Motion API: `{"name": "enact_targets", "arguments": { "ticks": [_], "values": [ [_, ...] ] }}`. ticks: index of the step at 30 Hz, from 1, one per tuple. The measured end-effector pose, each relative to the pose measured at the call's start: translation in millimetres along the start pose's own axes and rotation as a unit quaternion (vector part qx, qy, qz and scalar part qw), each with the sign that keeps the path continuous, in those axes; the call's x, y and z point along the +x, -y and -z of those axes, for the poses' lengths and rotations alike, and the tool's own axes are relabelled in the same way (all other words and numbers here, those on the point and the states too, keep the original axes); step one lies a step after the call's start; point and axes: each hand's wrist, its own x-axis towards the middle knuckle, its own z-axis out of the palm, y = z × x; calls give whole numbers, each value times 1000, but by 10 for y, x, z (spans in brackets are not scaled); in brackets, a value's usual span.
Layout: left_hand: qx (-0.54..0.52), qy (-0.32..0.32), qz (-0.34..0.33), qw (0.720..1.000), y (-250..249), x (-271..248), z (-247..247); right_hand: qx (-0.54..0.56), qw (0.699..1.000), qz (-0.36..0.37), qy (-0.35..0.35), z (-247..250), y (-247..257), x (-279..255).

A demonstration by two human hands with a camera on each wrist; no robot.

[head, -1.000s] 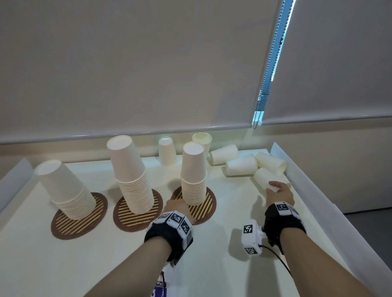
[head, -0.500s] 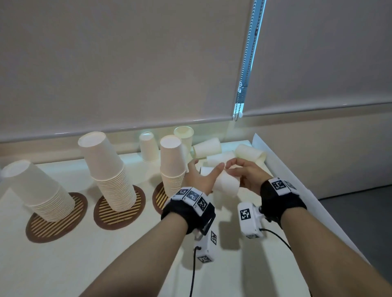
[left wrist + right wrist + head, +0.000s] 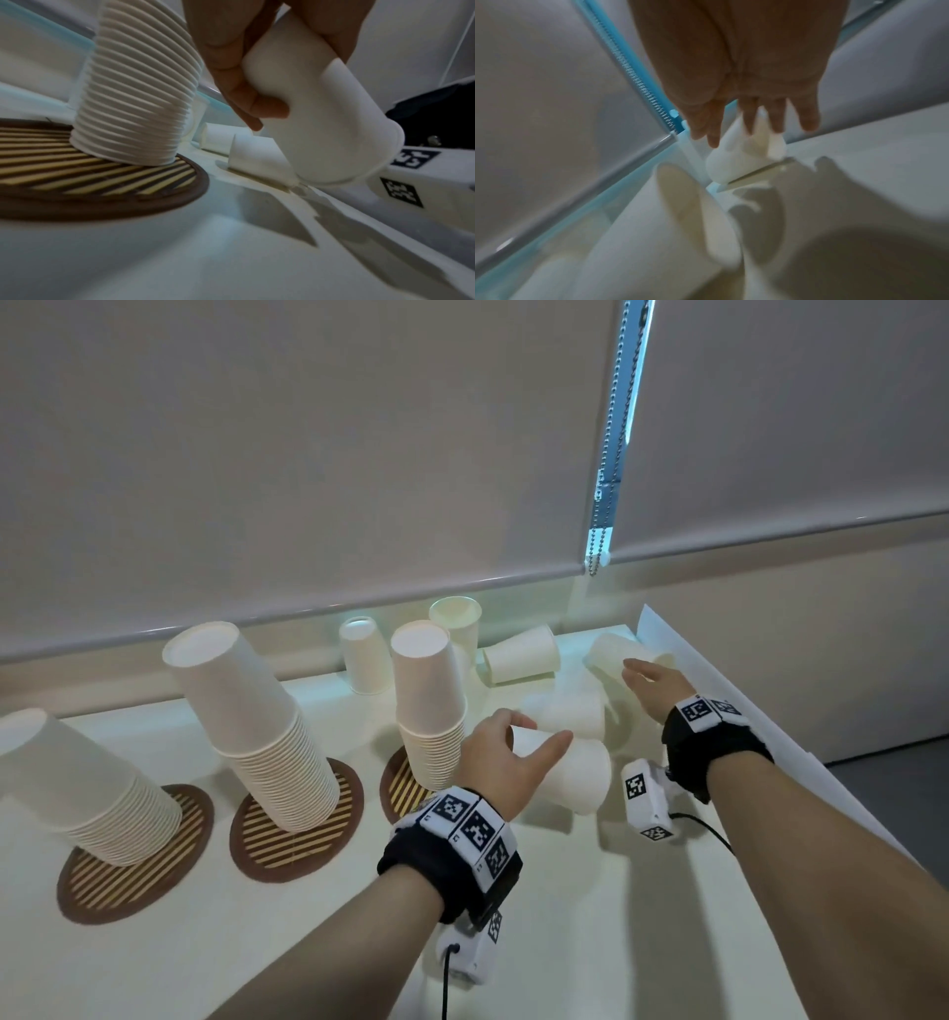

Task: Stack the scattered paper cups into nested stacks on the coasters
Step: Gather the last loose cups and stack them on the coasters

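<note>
The white paper cup (image 3: 570,775) sits in the left hand (image 3: 500,770), thumb and fingers wrapped around its body, wide mouth pointing down and to the right, held off the pale counter (image 3: 318,932) just right of the shortest nested stack of white cups (image 3: 431,711). That stack stands upside down on a round brown striped coaster (image 3: 102,178), and the wrist view shows the held cup (image 3: 321,121) tilted with its rim hanging above the counter. The right hand (image 3: 655,683) is further back by the counter's right edge, fingers spread out and straight over a loose white cup lying on its side (image 3: 741,156); can't tell whether it's actually touching it, but it's not clamped on anything. Two more loose cups lie on their sides between the hands (image 3: 565,711) and behind them (image 3: 521,654), plus one standing upside down (image 3: 365,654) and one upright (image 3: 457,621) near the back wall. Left of all that are a taller leaning stack (image 3: 257,726) and another leaning stack (image 3: 82,788), each on its own striped coaster.
</note>
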Motion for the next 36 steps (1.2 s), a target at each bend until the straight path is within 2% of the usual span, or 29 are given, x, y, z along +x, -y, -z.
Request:
{"name": "enact_targets", "arguments": {
  "ticks": [2,6,9,11,13,18,21,23,24,26,28,30,31,34,36],
  "values": [
    [9,-5,-29,1000,25,-48,38,59,998,-2,-30,21,-40,4],
    [61,-43,-109,991,-45,-169,102,193,958,23,-211,48,-118,-197],
    [80,-72,-186,977,-269,-238,133,225,944,20,-242,99,-104,-402],
    [68,-110,-203,971,-451,-244,186,258,941,10,-219,132,-71,-540],
    [40,-139,-193,970,-634,-247,257,307,938,2,-159,194,7,-701],
    [19,-108,-125,986,-879,-429,325,398,913,27,80,255,397,-1205],
    [-20,-114,-83,990,-885,-597,447,419,895,26,150,191,637,-1451],
    [-99,-127,-31,986,-948,-663,615,403,902,27,152,153,766,-1536],
    [-136,-136,-7,981,-995,-678,720,363,921,28,139,136,807,-1559],
    [-181,-176,20,967,-1106,-649,942,217,972,27,80,73,788,-1544],
    [-187,-223,25,956,-1198,-571,1152,37,999,7,35,-46,644,-1540],
    [-139,-262,-9,955,-1239,-462,1293,-86,994,-29,63,-248,445,-1591],
    [-90,-274,-39,957,-1247,-403,1337,-110,989,-51,84,-360,347,-1609],
    [65,-254,-131,956,-1230,-251,1355,-98,984,-95,112,-620,141,-1627],
    [122,-229,-161,952,-1149,-155,1308,-59,987,-101,113,-701,38,-1585]
  ]
}}
